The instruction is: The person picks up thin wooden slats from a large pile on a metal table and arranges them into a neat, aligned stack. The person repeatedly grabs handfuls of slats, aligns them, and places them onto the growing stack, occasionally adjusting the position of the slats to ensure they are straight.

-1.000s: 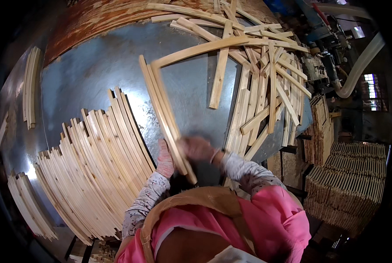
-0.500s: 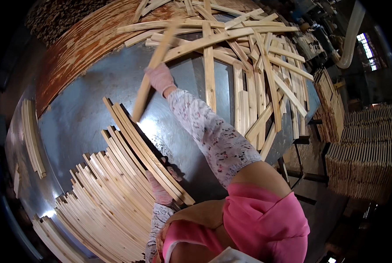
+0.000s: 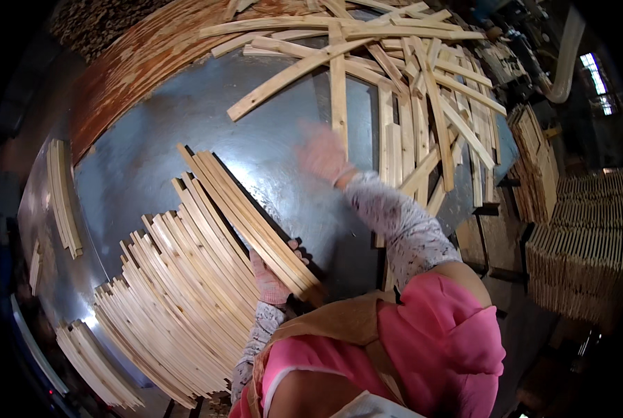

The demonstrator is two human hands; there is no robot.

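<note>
My left hand (image 3: 271, 280), in a pinkish glove, is closed round the lower part of a small bundle of pale wooden strips (image 3: 245, 212). Its fingertips show on the bundle's right side. To the left, a wide row of wooden strips (image 3: 179, 279) lies side by side on the grey metal table (image 3: 151, 150). My right hand (image 3: 322, 153), also gloved, hovers over the table right of the bundle. Motion smears its fingers, and no strip shows in it. Nearest to it is a long strip (image 3: 337, 90) from the loose heap.
A jumbled heap of wooden strips (image 3: 423, 90) covers the table's far right. One strip (image 3: 277, 85) juts left from it. Small stacks (image 3: 62, 198) lie at the left edge. A reddish-brown board (image 3: 137, 63) borders the far side. Stacked slats (image 3: 580, 244) stand at right.
My right hand has swung right, away from the strip it held; that strip now appears to lie along the bundle in my left hand. My left hand keeps its grip.
</note>
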